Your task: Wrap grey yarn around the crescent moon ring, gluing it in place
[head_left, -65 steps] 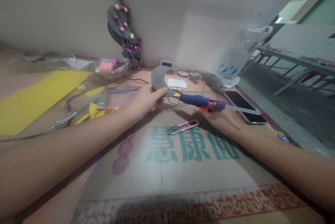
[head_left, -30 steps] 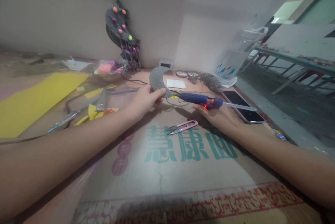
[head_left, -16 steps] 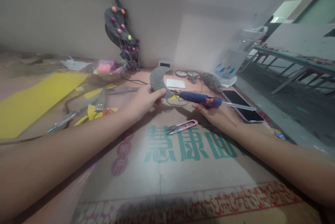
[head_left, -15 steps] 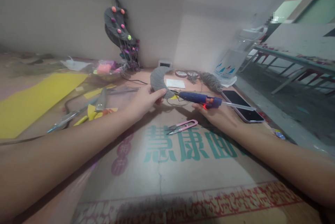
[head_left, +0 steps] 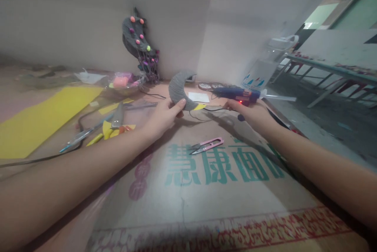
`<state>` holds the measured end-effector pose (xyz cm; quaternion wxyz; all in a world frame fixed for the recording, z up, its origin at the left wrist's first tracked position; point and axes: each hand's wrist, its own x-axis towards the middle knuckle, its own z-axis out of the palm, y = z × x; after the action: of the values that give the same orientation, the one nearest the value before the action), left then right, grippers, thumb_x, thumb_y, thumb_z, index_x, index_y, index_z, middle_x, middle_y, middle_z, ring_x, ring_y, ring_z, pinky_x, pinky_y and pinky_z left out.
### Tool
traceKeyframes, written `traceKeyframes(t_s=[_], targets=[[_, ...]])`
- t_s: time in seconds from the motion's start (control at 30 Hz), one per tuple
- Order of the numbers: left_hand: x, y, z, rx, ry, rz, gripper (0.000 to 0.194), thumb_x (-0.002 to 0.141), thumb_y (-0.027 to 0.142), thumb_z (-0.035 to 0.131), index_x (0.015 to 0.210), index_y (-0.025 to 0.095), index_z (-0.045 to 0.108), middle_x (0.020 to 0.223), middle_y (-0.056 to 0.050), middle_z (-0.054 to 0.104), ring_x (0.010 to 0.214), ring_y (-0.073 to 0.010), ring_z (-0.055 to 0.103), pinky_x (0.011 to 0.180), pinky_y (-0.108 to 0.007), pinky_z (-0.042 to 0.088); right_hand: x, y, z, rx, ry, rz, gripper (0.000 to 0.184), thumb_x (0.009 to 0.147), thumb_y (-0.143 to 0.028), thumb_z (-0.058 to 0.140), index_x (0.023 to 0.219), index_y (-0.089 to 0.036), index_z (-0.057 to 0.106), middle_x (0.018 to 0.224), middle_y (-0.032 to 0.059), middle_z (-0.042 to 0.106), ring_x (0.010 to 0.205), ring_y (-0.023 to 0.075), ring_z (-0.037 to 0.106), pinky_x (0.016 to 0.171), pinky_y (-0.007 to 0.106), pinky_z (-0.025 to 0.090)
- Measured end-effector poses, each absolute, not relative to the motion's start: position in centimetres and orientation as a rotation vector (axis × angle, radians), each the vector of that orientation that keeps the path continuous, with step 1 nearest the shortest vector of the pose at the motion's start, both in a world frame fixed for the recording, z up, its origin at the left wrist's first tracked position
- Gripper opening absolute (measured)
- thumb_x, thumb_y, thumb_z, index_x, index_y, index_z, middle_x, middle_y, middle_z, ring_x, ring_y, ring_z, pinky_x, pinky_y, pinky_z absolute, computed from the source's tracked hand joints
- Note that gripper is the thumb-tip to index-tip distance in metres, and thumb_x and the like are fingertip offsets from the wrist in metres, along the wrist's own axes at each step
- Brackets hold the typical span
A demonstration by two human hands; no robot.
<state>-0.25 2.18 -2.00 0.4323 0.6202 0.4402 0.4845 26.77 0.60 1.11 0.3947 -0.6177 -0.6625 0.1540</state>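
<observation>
My left hand (head_left: 163,116) pinches the lower end of a crescent wrapped in grey yarn (head_left: 178,88), held upright above the table; a bare yellow tip (head_left: 199,106) shows at its end. My right hand (head_left: 253,112) grips a blue glue gun (head_left: 235,94) with a red light on, lifted to the right of the crescent, its nozzle pointing left and apart from it. A clear glue stick (head_left: 279,97) sticks out of its back. A thin grey strand trails from the crescent to the table.
Pink thread snips (head_left: 206,145) lie on the printed cardboard (head_left: 212,189). At left are a yellow sheet (head_left: 38,118), scissors (head_left: 88,134) and yellow scraps. A beaded grey hanging (head_left: 138,44) leans in the corner. A clear jug (head_left: 262,69) stands at right.
My right hand has lifted the glue gun up and to the right, away from the crescent's tip. The left hand keeps hold of the crescent, now raised more upright.
</observation>
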Motion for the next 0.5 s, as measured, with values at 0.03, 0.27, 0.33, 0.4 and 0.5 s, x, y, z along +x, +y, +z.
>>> traceKeyframes(t_s=[0.03,0.27,0.33,0.4,0.5], targets=[[-0.2,2.1,-1.9,1.572,1.12,1.197,0.03,0.087,0.045,0.064,0.076,0.018,0.058,0.068,0.0,0.059,0.061,-0.0132,0.052,0.055,-0.025,0.039,26.8,1.4,1.3,-1.597,-1.668,0.386,0.042,0.083,-0.056,0.067,0.095,-0.018,0.077,0.092,0.0081,0.076,0.079,0.0231,0.067,0.06,0.029,0.049],[0.1,1.9,-1.7,1.535,0.986,1.269,0.055,0.078,0.032,0.072,0.129,0.017,0.054,0.079,0.002,0.063,0.066,-0.0123,0.057,0.063,-0.024,0.044,26.6,9.1,0.5,-1.736,-1.738,0.275,0.042,0.082,-0.048,0.072,0.106,-0.013,0.075,0.1,0.0125,0.078,0.089,0.0265,0.071,0.082,0.034,0.053],[0.0,1.8,-1.6,1.522,1.009,1.27,0.071,0.08,0.032,0.072,0.143,0.019,0.044,0.078,0.003,0.064,0.065,-0.0128,0.058,0.062,-0.024,0.043,26.4,10.3,-0.1,-1.804,-1.776,0.241,0.041,0.085,-0.046,0.07,0.105,-0.011,0.074,0.101,0.014,0.077,0.09,0.0267,0.071,0.081,0.033,0.053],[0.0,1.7,-1.5,1.55,1.042,1.246,0.062,0.083,0.03,0.067,0.141,0.017,0.049,0.075,0.002,0.062,0.065,-0.0131,0.057,0.061,-0.024,0.042,26.4,11.0,-0.5,-1.836,-1.852,0.214,0.038,0.088,-0.044,0.067,0.103,-0.01,0.074,0.101,0.0146,0.077,0.09,0.0264,0.071,0.081,0.032,0.053],[-0.1,1.7,-1.4,1.58,1.055,1.195,0.034,0.088,0.031,0.061,0.117,0.014,0.064,0.073,0.001,0.061,0.07,-0.0136,0.058,0.068,-0.024,0.045,26.9,11.1,-0.7,-1.847,-1.938,0.184,0.039,0.092,-0.046,0.064,0.104,-0.01,0.073,0.104,0.0163,0.077,0.093,0.0278,0.07,0.082,0.033,0.052]])
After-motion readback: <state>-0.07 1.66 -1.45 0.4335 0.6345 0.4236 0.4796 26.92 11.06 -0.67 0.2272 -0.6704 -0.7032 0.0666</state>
